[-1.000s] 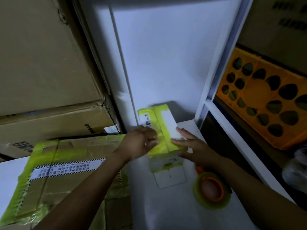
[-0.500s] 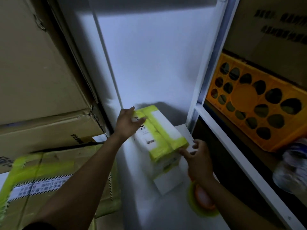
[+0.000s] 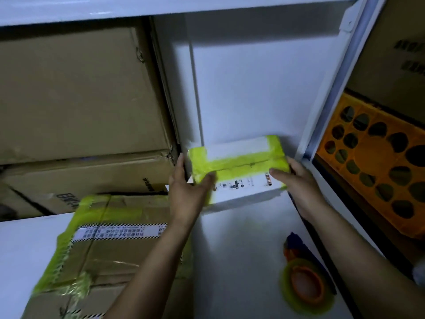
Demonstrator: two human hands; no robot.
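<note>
The left hand (image 3: 186, 192) grips the left end of the taped white box (image 3: 241, 173), thumb on top; the right hand (image 3: 297, 180) clasps its right end; it rests, perhaps tilted, far back on the surface (image 3: 241, 254).

Small box (image 3: 239, 171) at shelf (image 3: 241, 249) back, against wall (image 3: 253, 88). Tape roll (image 3: 305, 288) nearer, right. Taped carton (image 3: 110, 245) left, stacked cartons (image 3: 80, 100) behind it. Crate (image 3: 377, 169) far right.

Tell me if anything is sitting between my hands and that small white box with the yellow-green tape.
Nothing visible. The left hand grips the small white box at its left end, the right hand its right end. The tape roll lies nearer you on the right, clear of both hands.
</note>
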